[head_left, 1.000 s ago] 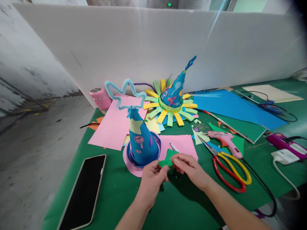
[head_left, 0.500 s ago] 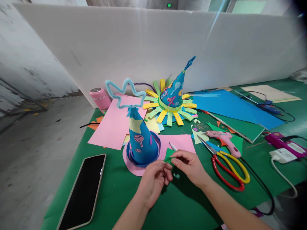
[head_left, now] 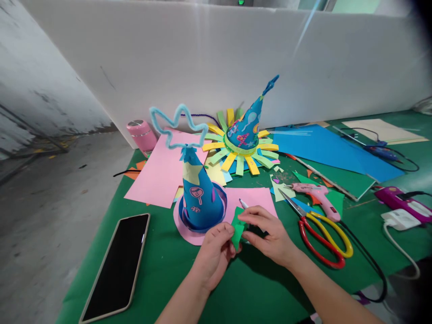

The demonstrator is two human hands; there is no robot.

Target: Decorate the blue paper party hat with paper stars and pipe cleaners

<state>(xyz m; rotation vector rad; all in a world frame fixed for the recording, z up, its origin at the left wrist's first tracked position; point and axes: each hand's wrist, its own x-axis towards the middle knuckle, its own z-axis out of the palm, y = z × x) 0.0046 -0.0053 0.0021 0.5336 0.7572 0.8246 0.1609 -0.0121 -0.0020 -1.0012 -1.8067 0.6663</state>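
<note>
A small folded piece of green paper (head_left: 238,230) is between my two hands. My left hand (head_left: 214,254) pinches its lower left side between thumb and fingers. At its right edge, my right hand (head_left: 270,234) has its fingertips on the paper, the thumb a little lower. Just behind to the left stands a blue cone hat (head_left: 199,202) with a pink brim, stickers and a pale blue pipe-cleaner star (head_left: 180,112) on top. Near my right fingers lies a white marker (head_left: 243,204) on a pink sheet (head_left: 261,198).
Scissors (head_left: 319,234) with red and yellow handles and a pink glue gun (head_left: 315,193) lie to the right. A phone (head_left: 116,267) lies left. Another cone hat (head_left: 248,128) with yellow and green strips, a pink flask (head_left: 141,136), a blue sheet (head_left: 330,148) and a power strip (head_left: 401,200) stand or lie farther back.
The green paper has turned and now shows more of its folded face, hanging lower between my hands. My right thumb and index finger have spread farther apart.
</note>
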